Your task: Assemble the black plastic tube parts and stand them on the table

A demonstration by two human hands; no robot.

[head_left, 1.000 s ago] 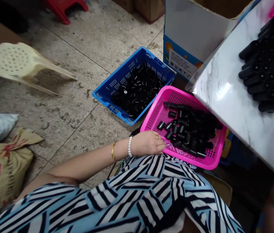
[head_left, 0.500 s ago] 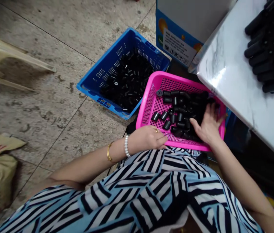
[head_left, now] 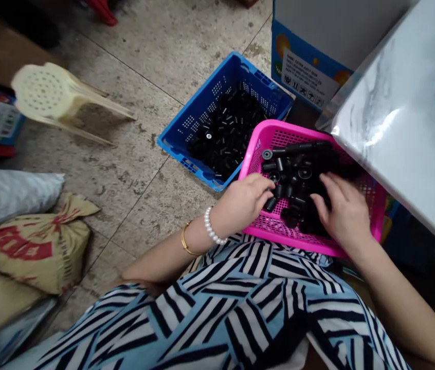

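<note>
Loosely heaped, the short black cylinders (head_left: pixel 289 189) lie in a pink basket (head_left: pixel 298 242) whose long axis runs from just past nine o'clock to just past three. They point every which way; one longer black rod (head_left: pixel 302 148) near the far rim lies nearly nine to three. The right hand (head_left: pixel 344 210) reaches in from four o'clock, thumb and fingers apart, hiding pieces beneath. The left hand (head_left: pixel 246 198) comes over the nine o'clock rim, fingers curled; whether they grip a cylinder I cannot tell. A blue crate (head_left: pixel 198 110) of black pieces sits at ten, a printed carton (head_left: pixel 298 56) at twelve, and the tabletop (head_left: pixel 398 128) crowds the basket's two o'clock corner.
</note>
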